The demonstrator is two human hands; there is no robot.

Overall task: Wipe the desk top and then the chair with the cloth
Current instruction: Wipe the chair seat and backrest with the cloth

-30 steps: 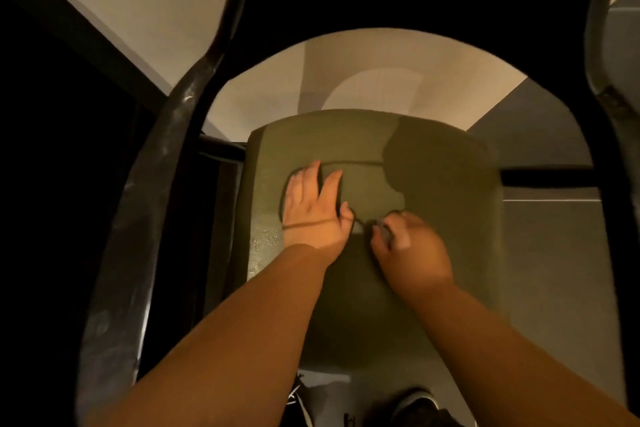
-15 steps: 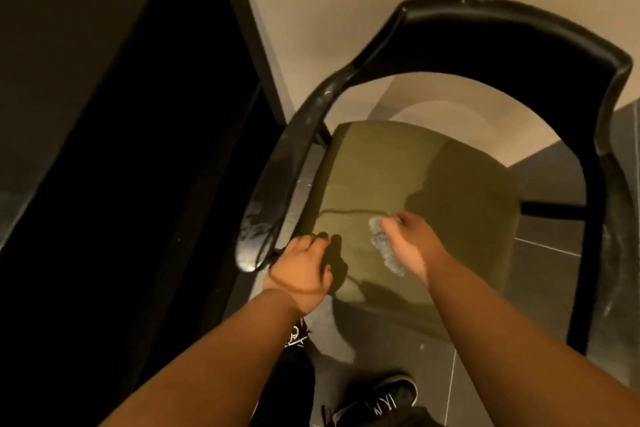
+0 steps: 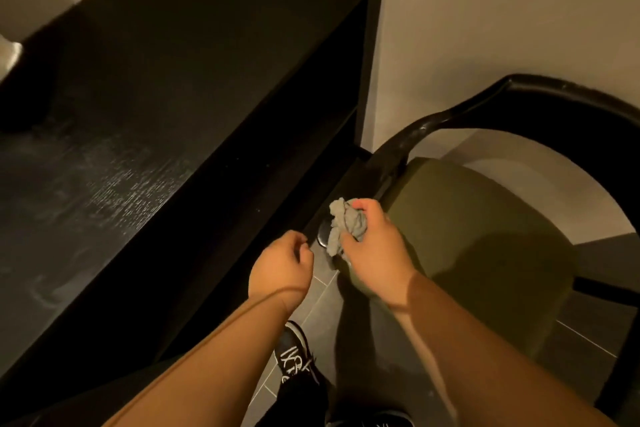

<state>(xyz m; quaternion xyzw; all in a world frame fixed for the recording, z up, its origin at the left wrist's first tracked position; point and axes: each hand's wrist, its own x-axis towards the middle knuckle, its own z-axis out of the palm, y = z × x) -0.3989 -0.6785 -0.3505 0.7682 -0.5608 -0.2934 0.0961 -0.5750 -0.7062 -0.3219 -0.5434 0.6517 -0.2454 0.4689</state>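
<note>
**Cloth Bunched in Right Hand at the Chair's Left Corner**

Left of the chair [image 3: 485, 253], the black counter [image 3: 138, 97] lay streaked and dull, with its far end near the chair's dark armrest [image 3: 398, 152]. Between counter and chair the left hand [image 3: 282, 267] hung over the tiled floor [image 3: 322, 291], its grip loose and the fingers curled on nothing. A black shoe [image 3: 294, 357] stood below it. At the left edge of the chair's olive seat [image 3: 450, 218], the right hand [image 3: 375, 250] held the crumpled grey cloth [image 3: 346, 225] in a tight grip in front of the armrest's end.

left hand [image 3: 282, 265] loosely curled, right hand [image 3: 375, 253] gripping
</note>
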